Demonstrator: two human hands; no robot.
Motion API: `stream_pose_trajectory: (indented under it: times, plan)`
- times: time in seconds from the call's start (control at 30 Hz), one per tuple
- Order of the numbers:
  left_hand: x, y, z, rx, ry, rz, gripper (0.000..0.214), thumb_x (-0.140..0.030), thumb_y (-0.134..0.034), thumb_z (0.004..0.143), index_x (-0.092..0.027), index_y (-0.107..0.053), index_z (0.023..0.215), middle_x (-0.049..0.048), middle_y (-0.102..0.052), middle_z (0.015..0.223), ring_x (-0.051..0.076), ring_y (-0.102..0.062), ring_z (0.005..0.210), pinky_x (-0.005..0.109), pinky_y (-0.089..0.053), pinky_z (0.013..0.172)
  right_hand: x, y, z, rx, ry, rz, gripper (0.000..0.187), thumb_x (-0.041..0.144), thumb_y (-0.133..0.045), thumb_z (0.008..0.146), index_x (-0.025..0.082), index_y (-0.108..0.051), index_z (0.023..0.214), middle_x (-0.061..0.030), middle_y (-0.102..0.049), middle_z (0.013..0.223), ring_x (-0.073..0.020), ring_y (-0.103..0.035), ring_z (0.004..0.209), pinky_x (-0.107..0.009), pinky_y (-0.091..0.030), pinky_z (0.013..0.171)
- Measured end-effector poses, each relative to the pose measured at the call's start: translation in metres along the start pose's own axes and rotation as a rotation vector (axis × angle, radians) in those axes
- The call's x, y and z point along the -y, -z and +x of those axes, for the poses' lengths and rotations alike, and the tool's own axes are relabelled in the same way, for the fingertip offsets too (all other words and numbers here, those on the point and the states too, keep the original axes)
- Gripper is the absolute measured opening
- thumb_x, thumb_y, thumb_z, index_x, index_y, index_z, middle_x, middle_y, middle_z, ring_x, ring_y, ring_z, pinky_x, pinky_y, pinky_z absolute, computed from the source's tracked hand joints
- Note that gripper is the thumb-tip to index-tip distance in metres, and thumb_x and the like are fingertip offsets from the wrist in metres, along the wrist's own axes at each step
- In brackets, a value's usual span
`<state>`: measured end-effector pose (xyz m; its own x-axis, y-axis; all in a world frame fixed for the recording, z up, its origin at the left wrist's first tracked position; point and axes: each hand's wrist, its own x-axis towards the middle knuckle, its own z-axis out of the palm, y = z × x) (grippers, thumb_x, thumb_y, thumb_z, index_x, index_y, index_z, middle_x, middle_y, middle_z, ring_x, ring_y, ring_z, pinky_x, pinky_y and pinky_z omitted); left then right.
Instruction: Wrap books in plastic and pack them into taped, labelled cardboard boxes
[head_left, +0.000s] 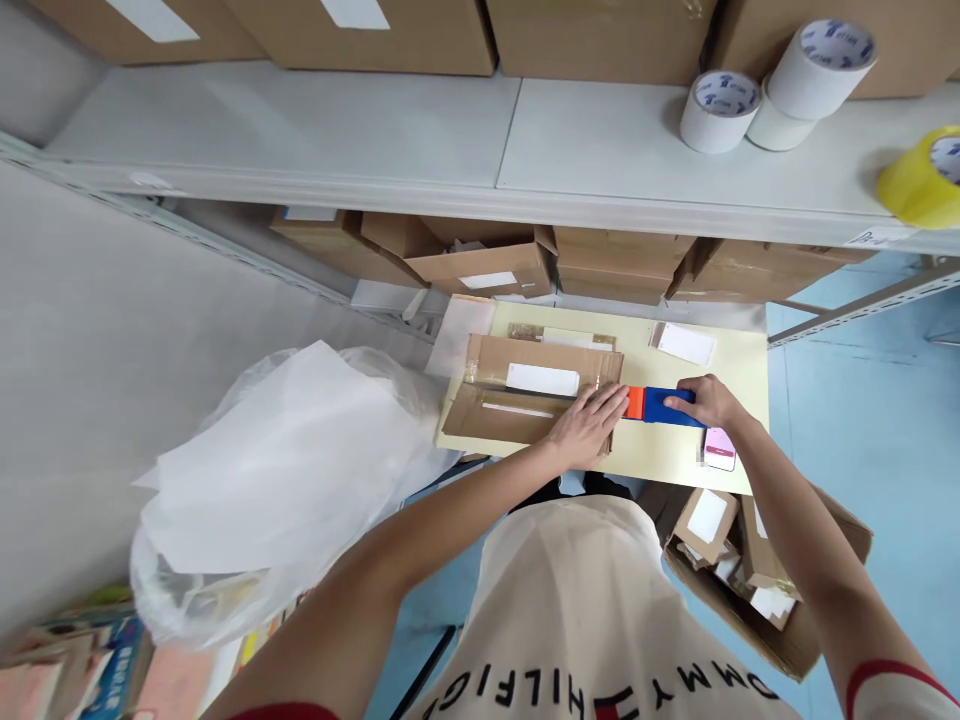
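A cardboard box (pixel 544 355) with a white label and a partly raised flap lies on the pale yellow table (pixel 664 465). My left hand (pixel 589 428) rests over its right end, fingers stretched out, their tips beside the orange end of a flat blue-and-orange object (pixel 660 405). My right hand (pixel 709 402) grips this object at its blue right end, thumb on top; I cannot make out its exact kind. Just below my right hand is a phone (pixel 720 449) with a pink screen. A white label slip (pixel 685 343) lies farther back.
Above the table runs a grey shelf (pixel 315 125) with white tape rolls (pixel 718 115) and a yellow tape roll (pixel 921 185). An open carton (pixel 806 645) of small boxes stands at lower right. White sheets in a plastic bag (pixel 262 480) bulge at left.
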<state>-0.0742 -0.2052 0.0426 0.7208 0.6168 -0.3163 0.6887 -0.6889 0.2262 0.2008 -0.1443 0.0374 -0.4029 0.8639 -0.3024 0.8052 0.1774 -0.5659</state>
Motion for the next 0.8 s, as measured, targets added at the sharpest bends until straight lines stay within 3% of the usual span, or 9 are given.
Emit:
stream_pose_trajectory:
  times: [0.1, 0.2, 0.3, 0.4, 0.53, 0.67, 0.8]
  plan:
    - [-0.002, -0.002, 0.003, 0.012, 0.05, 0.036, 0.086, -0.04, -0.054, 0.085, -0.007, -0.02, 0.157, 0.0143, -0.012, 0.167, 0.031, -0.006, 0.155, 0.048, -0.006, 0.124, -0.012, 0.006, -0.01, 0.046, -0.016, -0.02, 0.062, 0.079, -0.048, 0.076, 0.023, -0.05, 0.051, -0.0002, -0.05, 0.045, -0.0144, -0.047, 0.045, -0.028, -0.037, 0.048]
    - [-0.005, -0.003, 0.004, 0.008, 0.048, 0.078, 0.088, -0.041, -0.057, 0.084, -0.012, -0.021, 0.158, 0.012, -0.016, 0.166, 0.031, -0.006, 0.155, 0.052, -0.002, 0.125, -0.004, 0.011, -0.016, 0.068, -0.098, -0.146, 0.061, 0.079, -0.05, 0.077, 0.023, -0.055, 0.052, -0.0036, -0.056, 0.05, -0.0184, -0.055, 0.05, -0.03, -0.039, 0.05]
    - [-0.011, -0.002, 0.007, 0.002, 0.083, 0.094, 0.082, -0.037, -0.057, 0.084, -0.014, -0.027, 0.157, 0.0128, -0.02, 0.166, 0.033, -0.009, 0.154, 0.056, -0.001, 0.124, 0.031, 0.014, -0.012, 0.097, -0.269, -0.34, 0.058, 0.077, -0.057, 0.075, 0.021, -0.068, 0.063, -0.0127, -0.067, 0.066, -0.0293, -0.067, 0.069, -0.036, -0.045, 0.059]
    - [-0.015, -0.003, 0.008, -0.012, 0.115, 0.09, 0.074, -0.037, -0.056, 0.086, -0.009, -0.037, 0.151, 0.0173, -0.022, 0.164, 0.035, -0.01, 0.153, 0.06, -0.003, 0.123, 0.077, 0.014, -0.002, 0.103, -0.345, -0.385, 0.059, 0.073, -0.063, 0.075, 0.016, -0.076, 0.081, -0.0211, -0.07, 0.082, -0.0379, -0.069, 0.086, -0.043, -0.048, 0.071]
    - [-0.012, -0.004, 0.01, -0.047, 0.105, 0.085, 0.072, -0.043, -0.059, 0.084, -0.007, -0.045, 0.145, 0.0206, -0.027, 0.162, 0.036, -0.009, 0.153, 0.064, -0.006, 0.121, 0.123, 0.022, 0.007, 0.094, -0.355, -0.454, 0.055, 0.064, -0.063, 0.081, 0.013, -0.076, 0.094, -0.0238, -0.072, 0.09, -0.0385, -0.07, 0.091, -0.044, -0.05, 0.076]
    - [-0.01, -0.002, 0.01, -0.085, 0.092, 0.087, 0.072, -0.039, -0.062, 0.081, -0.008, -0.046, 0.144, 0.0216, -0.033, 0.159, 0.035, -0.016, 0.152, 0.065, -0.008, 0.12, 0.149, 0.027, 0.011, 0.183, -0.393, -0.576, 0.04, 0.045, -0.058, 0.088, 0.012, -0.074, 0.106, -0.0218, -0.072, 0.103, -0.0335, -0.07, 0.097, -0.04, -0.051, 0.079]
    - [-0.011, -0.001, 0.008, -0.123, 0.081, 0.098, 0.07, -0.037, -0.067, 0.078, -0.009, -0.051, 0.14, 0.023, -0.04, 0.154, 0.037, -0.021, 0.15, 0.063, -0.013, 0.12, 0.153, 0.015, 0.011, 0.181, -0.415, -0.614, 0.031, 0.027, -0.058, 0.089, 0.008, -0.072, 0.109, -0.0248, -0.07, 0.111, -0.0352, -0.068, 0.105, -0.042, -0.051, 0.083]
